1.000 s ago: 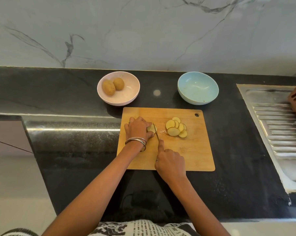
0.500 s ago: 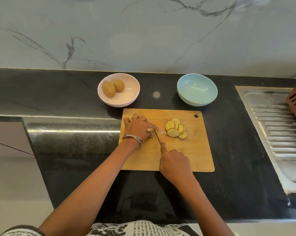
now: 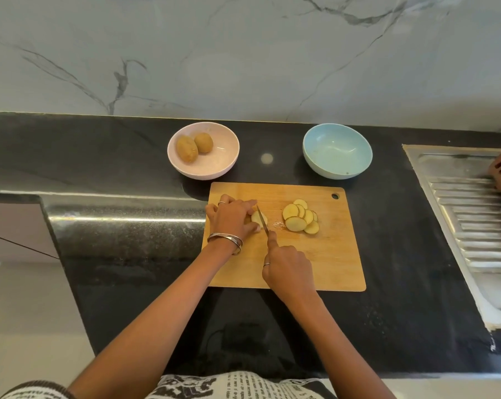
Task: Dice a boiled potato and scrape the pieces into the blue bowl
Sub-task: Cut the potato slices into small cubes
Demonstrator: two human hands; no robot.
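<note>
Wooden board [image 3: 330, 254]: left hand [image 3: 233, 217] grips potato [image 3: 258, 218], right hand [image 3: 286, 269] grips knife [image 3: 262, 220].

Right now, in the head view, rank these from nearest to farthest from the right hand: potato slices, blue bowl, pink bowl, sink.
From the right hand:
1. Potato slices, on the board just beyond it.
2. Blue bowl, beyond the board, slightly right.
3. Pink bowl, beyond the board, left.
4. Sink, far right.
</note>
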